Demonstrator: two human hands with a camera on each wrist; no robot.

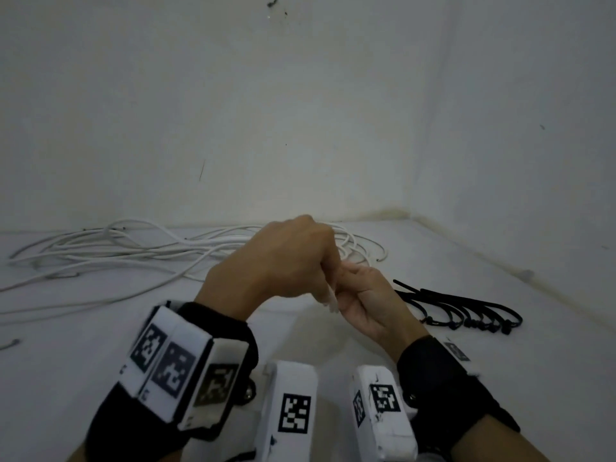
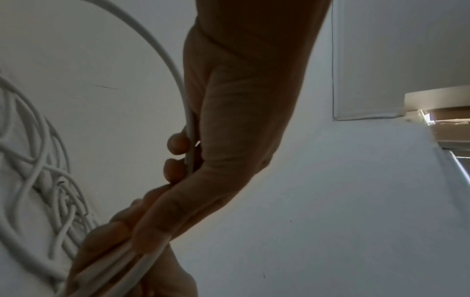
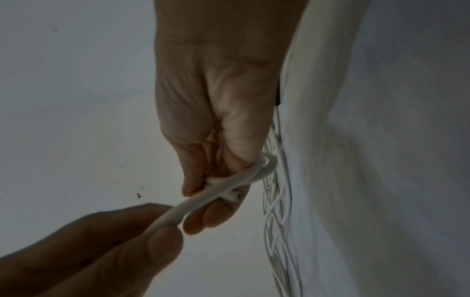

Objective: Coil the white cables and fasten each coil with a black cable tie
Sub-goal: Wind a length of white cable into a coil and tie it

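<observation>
Loose white cables sprawl across the back left of the white table. Both hands meet above the table's middle. My left hand, knuckles up, grips a small loop of white cable in its curled fingers. My right hand, palm up, pinches the same cable right beside it. In the right wrist view the left hand holds the bend and cut end, while the right hand pinches the strand. A row of black cable ties lies to the right of the hands.
White walls close the table at the back and right, meeting in a corner. A short stray cable end lies at the left edge. Bare table surface lies in front of the hands.
</observation>
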